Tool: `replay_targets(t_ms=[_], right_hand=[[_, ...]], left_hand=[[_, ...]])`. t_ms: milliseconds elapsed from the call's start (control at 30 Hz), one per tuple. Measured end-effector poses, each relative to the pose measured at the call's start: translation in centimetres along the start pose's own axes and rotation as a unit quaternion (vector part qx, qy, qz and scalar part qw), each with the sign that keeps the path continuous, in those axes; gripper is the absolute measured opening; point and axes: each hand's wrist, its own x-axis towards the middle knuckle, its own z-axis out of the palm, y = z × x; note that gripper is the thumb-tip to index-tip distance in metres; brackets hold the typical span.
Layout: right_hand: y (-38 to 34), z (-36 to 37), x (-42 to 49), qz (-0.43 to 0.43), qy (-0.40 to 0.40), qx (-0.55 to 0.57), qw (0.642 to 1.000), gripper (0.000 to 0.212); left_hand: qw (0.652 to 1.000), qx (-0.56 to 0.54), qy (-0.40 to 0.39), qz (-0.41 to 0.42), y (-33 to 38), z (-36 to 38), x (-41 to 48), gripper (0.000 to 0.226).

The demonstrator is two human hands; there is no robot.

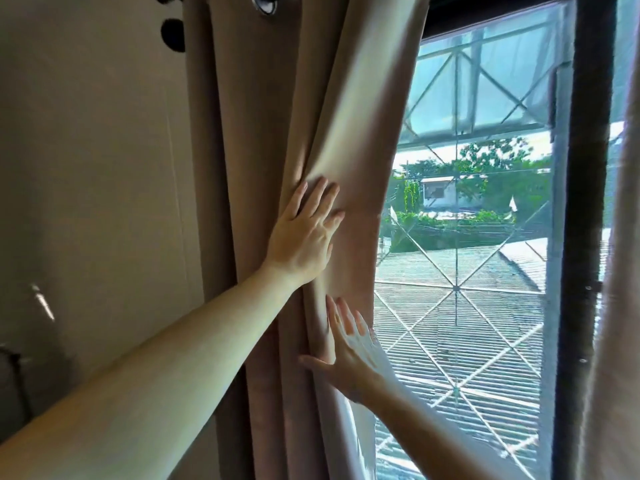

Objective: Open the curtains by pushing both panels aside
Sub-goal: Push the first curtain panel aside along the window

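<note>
Left panel (277,133) bunched at window's left edge, folds running vertical. Left hand (304,233) spread flat on folds, upper; right hand (349,355) spread flat, lower, nearer free edge. Right panel (620,306) far right, well apart from both.

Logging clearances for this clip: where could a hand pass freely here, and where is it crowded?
Open room lies in front of the window pane, between the gathered left curtain panel and the dark window frame. The left side is crowded: the left hand and right hand both press flat on the bunched folds beside the wall.
</note>
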Motion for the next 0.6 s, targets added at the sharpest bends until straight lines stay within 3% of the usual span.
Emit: replay_targets(t_ms=[600], right_hand=[[-8.6,8.9,10.4,-0.032,-0.014,0.032,0.999,0.118]], left_hand=[[0.999,0.043,-0.003,-0.003,-12.1,7.4,-5.3,0.056]])
